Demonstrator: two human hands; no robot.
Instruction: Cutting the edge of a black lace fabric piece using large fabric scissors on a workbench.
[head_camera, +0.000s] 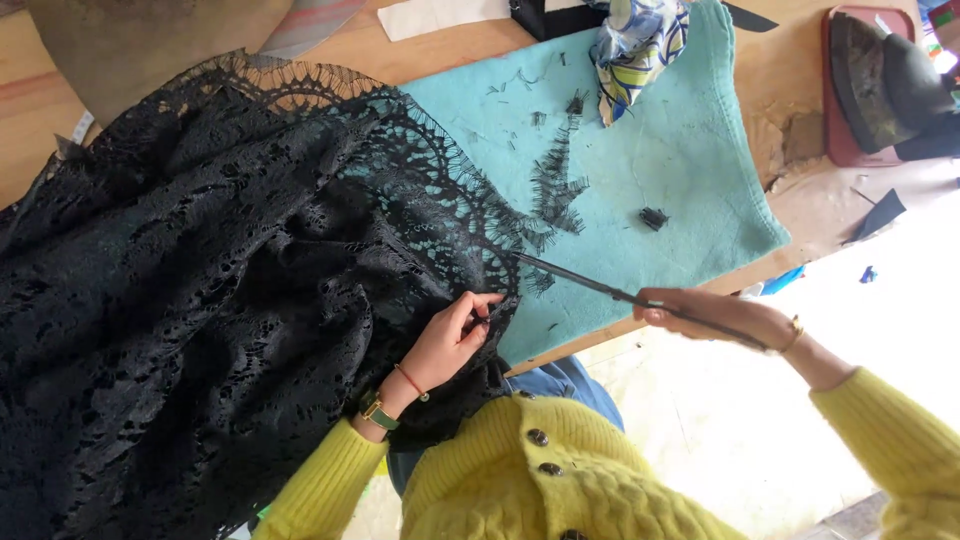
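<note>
Scissors (600, 288) in the right hand (715, 318) point at the scalloped edge of the black lace (200, 300) heaped on the desk (350, 45); the left hand (450, 340) pinches that edge. Holding it taut and cutting along the scallops should give a clean trim.

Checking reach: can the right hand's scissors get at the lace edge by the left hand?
Probably yes. The scissors in the right hand already point at the lace edge pinched by the left hand; nothing lies between.
</note>
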